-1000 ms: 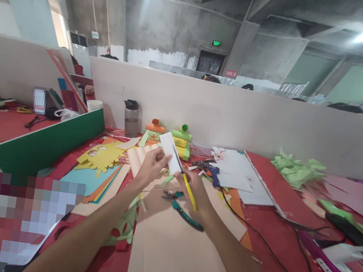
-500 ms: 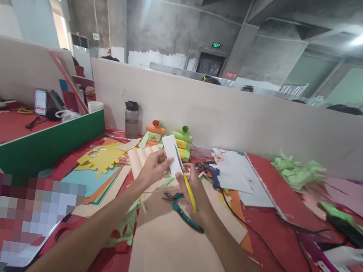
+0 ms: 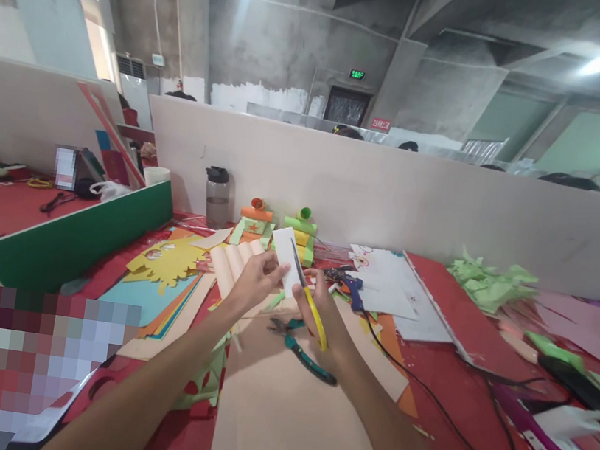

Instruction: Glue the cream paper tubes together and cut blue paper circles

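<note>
My left hand (image 3: 259, 277) is closed on the lower left edge of a small white piece of paper (image 3: 286, 249), which it holds up tilted. In my right hand (image 3: 322, 306) is a pair of scissors with yellow handles (image 3: 315, 316). Their dark blades lie along the right side of the white paper. Below both hands, pliers with teal handles (image 3: 308, 360) rest on large beige paper sheets (image 3: 288, 424). Rolled beige paper tubes (image 3: 236, 261) sit just behind my left hand.
A blue glue gun (image 3: 351, 288) with a black cord lies right of my hands. Yellow cut paper (image 3: 166, 258) and coloured sheets lie left, beside a green board (image 3: 80, 239). Paper figures (image 3: 298, 236) and a bottle (image 3: 217, 198) stand at the back, before a white partition (image 3: 393, 201).
The white paper has turned slightly more upright and shifted a little right in my left hand. The scissors stay against its right side.
</note>
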`<state>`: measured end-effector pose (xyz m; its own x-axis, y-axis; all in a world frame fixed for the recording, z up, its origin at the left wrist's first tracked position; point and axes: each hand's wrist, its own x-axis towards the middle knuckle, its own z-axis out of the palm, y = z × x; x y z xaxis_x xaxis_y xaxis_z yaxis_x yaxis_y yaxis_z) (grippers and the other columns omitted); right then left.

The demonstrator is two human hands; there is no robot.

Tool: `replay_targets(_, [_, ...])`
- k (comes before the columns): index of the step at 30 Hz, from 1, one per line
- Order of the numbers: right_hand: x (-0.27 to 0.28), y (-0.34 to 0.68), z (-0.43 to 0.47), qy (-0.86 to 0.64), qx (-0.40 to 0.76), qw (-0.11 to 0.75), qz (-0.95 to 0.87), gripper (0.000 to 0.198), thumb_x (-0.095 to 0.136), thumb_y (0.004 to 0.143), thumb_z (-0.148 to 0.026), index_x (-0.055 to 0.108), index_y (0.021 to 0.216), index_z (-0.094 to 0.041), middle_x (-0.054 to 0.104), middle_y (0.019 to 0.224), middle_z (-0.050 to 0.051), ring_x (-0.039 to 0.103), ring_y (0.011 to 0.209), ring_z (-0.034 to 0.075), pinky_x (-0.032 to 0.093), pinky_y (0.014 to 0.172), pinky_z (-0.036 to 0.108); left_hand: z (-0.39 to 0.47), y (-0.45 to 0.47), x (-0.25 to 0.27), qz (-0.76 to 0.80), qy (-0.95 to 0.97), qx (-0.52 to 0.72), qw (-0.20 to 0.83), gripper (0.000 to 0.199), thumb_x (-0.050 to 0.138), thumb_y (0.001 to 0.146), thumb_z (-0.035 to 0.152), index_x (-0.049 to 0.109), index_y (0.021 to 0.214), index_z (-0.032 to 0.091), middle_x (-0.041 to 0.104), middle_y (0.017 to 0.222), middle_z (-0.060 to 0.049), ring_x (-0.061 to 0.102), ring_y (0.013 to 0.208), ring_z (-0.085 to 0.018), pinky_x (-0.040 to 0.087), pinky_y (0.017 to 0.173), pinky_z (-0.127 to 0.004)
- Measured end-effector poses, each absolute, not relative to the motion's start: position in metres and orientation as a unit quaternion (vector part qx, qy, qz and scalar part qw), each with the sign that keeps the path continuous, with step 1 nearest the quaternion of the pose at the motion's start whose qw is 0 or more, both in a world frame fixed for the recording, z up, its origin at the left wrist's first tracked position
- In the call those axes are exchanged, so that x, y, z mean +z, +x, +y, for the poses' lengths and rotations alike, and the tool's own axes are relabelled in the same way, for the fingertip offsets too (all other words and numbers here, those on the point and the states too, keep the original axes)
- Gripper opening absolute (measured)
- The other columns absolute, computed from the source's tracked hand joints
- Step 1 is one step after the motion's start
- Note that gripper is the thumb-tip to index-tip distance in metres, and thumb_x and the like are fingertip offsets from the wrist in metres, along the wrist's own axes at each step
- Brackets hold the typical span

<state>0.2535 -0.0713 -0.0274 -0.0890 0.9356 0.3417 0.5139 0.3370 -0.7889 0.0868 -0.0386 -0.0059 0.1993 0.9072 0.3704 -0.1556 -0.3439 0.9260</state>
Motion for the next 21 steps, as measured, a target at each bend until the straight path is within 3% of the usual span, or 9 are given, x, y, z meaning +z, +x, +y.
replay_targets(4, [-0.025,0.251,-0.075,-0.509,0.253,0.448,-0.691,0.045,0.053,0.093,-0.06,0.044,0.115,-0.022,0.061,0.075,0.0,0.059,0.062,0.021,0.043,0.06,0.031,-0.04,0.088,-0.005,0.307,0.611,0.554,0.475,0.041,0.08,0.071,0.051,0.058,0.071,0.017,0.055,0.056,0.004,0.056,0.053,-0.012,0.05,0.052,-0.023])
replay_targets(13, [-0.026,0.251,-0.076,-0.51,0.256,0.446,-0.689,0.041,0.053,0.092,-0.057,0.048,0.113,-0.022,0.055,0.065,-0.004,0.054,0.056,0.019,0.038,0.055,0.028,-0.039,0.086,-0.006,0.314,0.602,0.541,0.497,0.041,0.079,0.071,0.053,0.061,0.075,0.017,0.058,0.059,0.002,0.059,0.056,-0.013,0.053,0.056,-0.025])
replay_targets(18, [-0.02,0.253,-0.079,-0.514,0.257,0.421,-0.702,0.041,0.055,0.092,-0.055,0.048,0.115,-0.022,0.062,0.071,-0.001,0.06,0.062,0.022,0.04,0.058,0.029,-0.034,0.078,-0.003,0.329,0.563,0.577,0.492,0.039,0.078,0.073,0.051,0.063,0.088,0.018,0.066,0.077,-0.001,0.064,0.069,-0.015,0.056,0.063,-0.026])
replay_targets(21, [-0.019,0.253,-0.081,-0.516,0.256,0.398,-0.714,0.037,0.056,0.092,-0.052,0.048,0.113,-0.023,0.064,0.073,0.001,0.062,0.065,0.023,0.042,0.062,0.031,-0.031,0.075,-0.007,0.332,0.557,0.597,0.473,0.039,0.076,0.075,0.052,0.061,0.079,0.017,0.061,0.07,0.001,0.062,0.066,-0.014,0.057,0.064,-0.027])
